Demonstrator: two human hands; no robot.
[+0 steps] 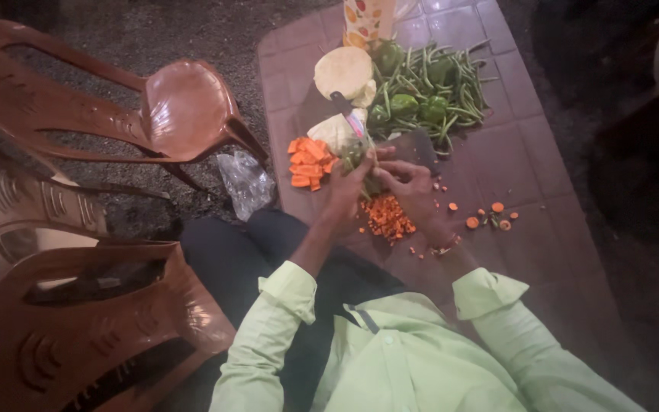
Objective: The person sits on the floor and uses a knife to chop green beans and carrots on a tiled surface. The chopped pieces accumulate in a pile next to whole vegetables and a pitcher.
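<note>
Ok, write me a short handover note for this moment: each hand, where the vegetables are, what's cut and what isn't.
Left hand grips a small bunch of greens over the board; what it is exactly I cannot tell.
Right hand meets it at the bunch; a knife lies just beyond, grip unclear.
Done: diced carrot below the hands, carrot chunks to the left, a few slices to the right.
Left: beans, green peppers and cabbage look uncut at the table's far end.
</note>
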